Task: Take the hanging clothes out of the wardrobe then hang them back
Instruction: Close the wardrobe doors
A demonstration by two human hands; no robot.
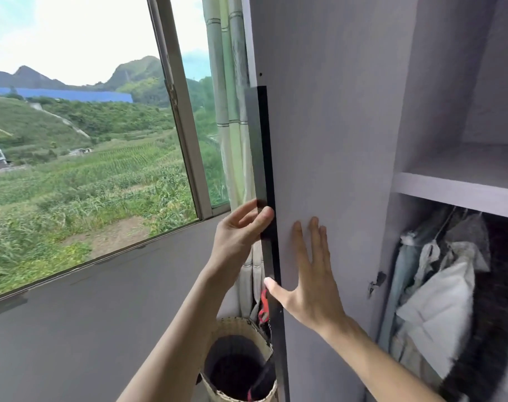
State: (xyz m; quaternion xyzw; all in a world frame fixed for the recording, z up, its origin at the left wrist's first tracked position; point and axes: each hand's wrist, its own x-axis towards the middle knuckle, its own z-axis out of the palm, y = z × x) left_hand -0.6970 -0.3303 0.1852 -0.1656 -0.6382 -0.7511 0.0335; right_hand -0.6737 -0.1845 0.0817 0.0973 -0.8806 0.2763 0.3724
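Far left, window with green hills outside, wide grey sill under it. Pale green-striped curtain bunched next to the frame. Woven basket on the floor below the curtain, dark stuff inside, something red hanging just above its rim. My left hand is on the outer edge of the open door, fingers curled round the long black handle strip, gripping it. My right hand lies flat on the door's pale lilac inner face, fingers straight and spread, thumb touching the dark edge, holding nothing. Right of the door, the wardrobe is open, same lilac wood grain, small metal hinge piece on the side panel. One shelf across. The hanging clothes are under that shelf, in the lower compartment, packed close: a pale blue piece nearest the panel, then white and cream ones, grey behind, and a dark fuzzy black-and-white garment at the far right
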